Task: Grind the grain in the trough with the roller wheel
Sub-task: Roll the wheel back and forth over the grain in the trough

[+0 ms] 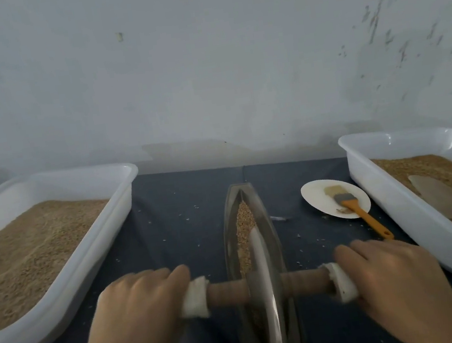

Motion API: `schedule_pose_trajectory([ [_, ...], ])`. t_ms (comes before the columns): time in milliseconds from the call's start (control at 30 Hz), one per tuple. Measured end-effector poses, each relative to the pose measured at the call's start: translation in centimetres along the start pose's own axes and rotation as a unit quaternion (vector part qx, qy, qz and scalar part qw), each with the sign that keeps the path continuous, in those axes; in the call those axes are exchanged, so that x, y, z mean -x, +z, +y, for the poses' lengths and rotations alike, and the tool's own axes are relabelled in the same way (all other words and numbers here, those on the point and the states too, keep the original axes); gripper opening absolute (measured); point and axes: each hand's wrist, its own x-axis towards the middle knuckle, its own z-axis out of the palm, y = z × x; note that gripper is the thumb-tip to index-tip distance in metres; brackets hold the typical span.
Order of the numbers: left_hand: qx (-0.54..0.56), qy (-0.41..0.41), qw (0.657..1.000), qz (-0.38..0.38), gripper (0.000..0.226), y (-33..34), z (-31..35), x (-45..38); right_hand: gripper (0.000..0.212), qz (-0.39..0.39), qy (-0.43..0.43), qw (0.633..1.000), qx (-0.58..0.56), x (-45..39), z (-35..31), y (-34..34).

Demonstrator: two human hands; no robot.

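Hands on handle: I see left hand [138, 302] and right hand [384, 271] each curled in a grip round a padded end of the wheel [267, 296] axle. Wheel stands in the trough [265, 215], near end; grain [244, 221] lies ahead. Tubs [63, 304] flank it on the table [174, 225].

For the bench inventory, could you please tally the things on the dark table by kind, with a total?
White plastic tubs of grain: 2 (left tub, right tub)
Metal trough: 1
Roller wheel: 1
White plate: 1
Orange-handled brush: 1
Pale scoop, lying in the right tub: 1
Total: 7
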Motion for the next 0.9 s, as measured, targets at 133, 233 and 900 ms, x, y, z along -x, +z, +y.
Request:
schedule_pose_trajectory([
  [133,-0.020,-0.005,0.999,-0.049,0.047,2.0,-0.2,-2.2,0.055,-0.051,0.037,0.998,0.009,-1.8,0.3,2.6],
  [233,-0.045,-0.092,0.991,-0.089,0.024,5.2,-1.6,-8.2,0.038,-0.052,0.065,0.991,0.107,-6.6,1.5,5.5],
  [900,-0.050,-0.001,0.995,-0.091,0.040,2.8,1.6,-5.5,0.051,-0.084,0.039,0.995,0.035,-3.0,-0.5,2.8],
])
